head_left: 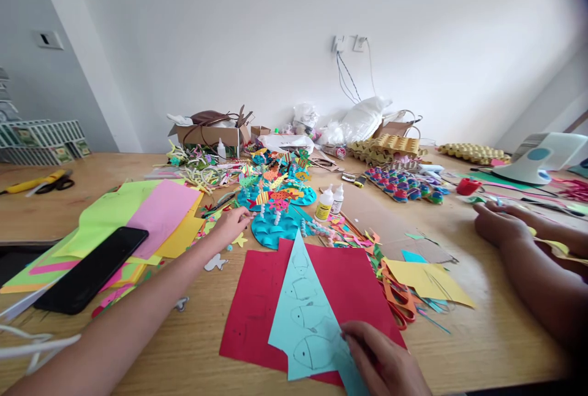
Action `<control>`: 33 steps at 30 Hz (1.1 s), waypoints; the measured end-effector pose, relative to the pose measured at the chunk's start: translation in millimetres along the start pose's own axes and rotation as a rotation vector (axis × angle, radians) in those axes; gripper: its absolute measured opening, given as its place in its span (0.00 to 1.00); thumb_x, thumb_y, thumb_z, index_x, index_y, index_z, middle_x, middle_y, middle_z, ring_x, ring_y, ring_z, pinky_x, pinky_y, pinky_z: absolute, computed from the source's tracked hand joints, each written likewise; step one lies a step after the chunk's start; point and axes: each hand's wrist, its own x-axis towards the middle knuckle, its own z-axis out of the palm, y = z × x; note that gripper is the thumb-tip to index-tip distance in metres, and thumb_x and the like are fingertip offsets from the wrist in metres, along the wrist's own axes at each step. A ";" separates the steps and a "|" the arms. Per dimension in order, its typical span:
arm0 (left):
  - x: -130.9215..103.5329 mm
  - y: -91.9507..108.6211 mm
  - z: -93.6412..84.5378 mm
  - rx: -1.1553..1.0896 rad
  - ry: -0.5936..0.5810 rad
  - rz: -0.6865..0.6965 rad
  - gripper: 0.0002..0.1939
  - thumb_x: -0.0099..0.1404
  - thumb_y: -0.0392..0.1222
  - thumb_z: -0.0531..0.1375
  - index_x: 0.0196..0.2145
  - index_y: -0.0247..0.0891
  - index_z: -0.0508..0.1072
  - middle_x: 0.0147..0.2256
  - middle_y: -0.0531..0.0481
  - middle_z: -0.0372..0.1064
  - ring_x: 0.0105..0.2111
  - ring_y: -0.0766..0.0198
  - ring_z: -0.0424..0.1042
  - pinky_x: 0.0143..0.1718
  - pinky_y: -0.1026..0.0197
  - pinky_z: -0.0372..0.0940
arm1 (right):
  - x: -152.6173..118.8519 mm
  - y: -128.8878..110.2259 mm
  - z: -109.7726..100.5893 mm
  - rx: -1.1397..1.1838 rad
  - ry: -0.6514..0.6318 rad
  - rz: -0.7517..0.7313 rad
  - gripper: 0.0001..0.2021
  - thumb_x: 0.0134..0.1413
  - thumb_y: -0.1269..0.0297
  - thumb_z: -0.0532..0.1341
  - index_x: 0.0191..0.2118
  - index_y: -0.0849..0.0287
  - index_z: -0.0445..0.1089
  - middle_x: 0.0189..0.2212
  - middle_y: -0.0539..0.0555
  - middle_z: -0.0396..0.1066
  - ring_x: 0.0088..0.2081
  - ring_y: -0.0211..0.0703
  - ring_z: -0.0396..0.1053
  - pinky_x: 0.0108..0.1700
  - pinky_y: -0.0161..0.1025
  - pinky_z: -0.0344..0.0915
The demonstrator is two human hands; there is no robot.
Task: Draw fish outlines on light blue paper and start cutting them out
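Light blue paper [303, 316] with pencilled fish outlines lies over red paper [252, 292] on the table before me. My right hand [383, 356] pinches the blue sheet's lower right edge. Farther up, my left hand [233, 224] is beside a blue egg-carton base [271, 227], its fingers curled together; what they hold, if anything, is hidden. Colourful paper fish [278, 200] stand on the blue base. Yellow fish-shaped cutouts [239, 240] and small scraps lie close to the left hand.
White glue bottles [324, 203] stand behind the red paper. Orange-handled scissors [400, 301] lie to its right among paper scraps. A black phone [92, 270] rests on coloured sheets at left. Another person's hands [500, 221] work at right, near a painted egg carton [404, 186].
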 end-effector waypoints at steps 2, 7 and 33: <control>-25.0 5.8 2.2 -0.097 -0.023 0.022 0.10 0.65 0.40 0.54 0.43 0.36 0.68 0.39 0.48 0.68 0.41 0.57 0.68 0.41 0.55 0.66 | 4.2 -0.3 -5.5 0.106 0.039 0.133 0.14 0.53 0.52 0.57 0.37 0.55 0.73 0.34 0.55 0.77 0.35 0.47 0.75 0.34 0.34 0.71; -106.0 14.7 14.4 -0.539 -0.231 -0.048 0.17 0.62 0.46 0.55 0.47 0.37 0.65 0.45 0.43 0.67 0.47 0.57 0.67 0.46 0.56 0.63 | 20.0 -10.1 -23.8 0.451 -0.042 0.367 0.24 0.43 0.48 0.64 0.43 0.58 0.72 0.46 0.61 0.72 0.50 0.53 0.69 0.50 0.43 0.67; -160.8 19.0 36.8 -0.902 -0.347 -0.307 0.32 0.56 0.50 0.63 0.57 0.43 0.60 0.59 0.42 0.53 0.60 0.54 0.50 0.56 0.54 0.49 | 23.6 -19.7 -26.0 0.761 -0.164 0.623 0.29 0.39 0.51 0.66 0.48 0.58 0.67 0.49 0.63 0.70 0.48 0.54 0.70 0.47 0.45 0.67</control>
